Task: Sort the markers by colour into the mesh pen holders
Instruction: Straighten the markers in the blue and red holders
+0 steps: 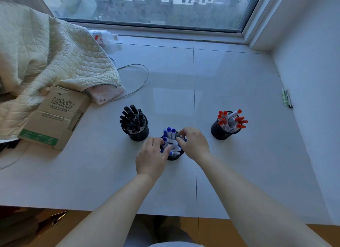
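Observation:
Three black mesh holders stand on the pale sill. The left holder [140, 135] is full of black markers [131, 118], and the right holder [219, 132] carries red-capped markers [232, 120]. Between them, nearest me, the middle holder [173, 157] has blue-capped markers [171, 131]. My left hand [151, 155] reaches in from the left, its thumb and fingers closed round the blue markers. My right hand [194, 143] curls over the middle holder's right rim and pinches it. The hands hide part of that holder.
A quilted cream blanket [46, 53] and a cardboard box [57, 116] fill the left side. A plastic bottle [104, 38] lies by the window, with a thin cable [143, 72] looping behind the holders. Green clips [286, 98] lie by the right wall.

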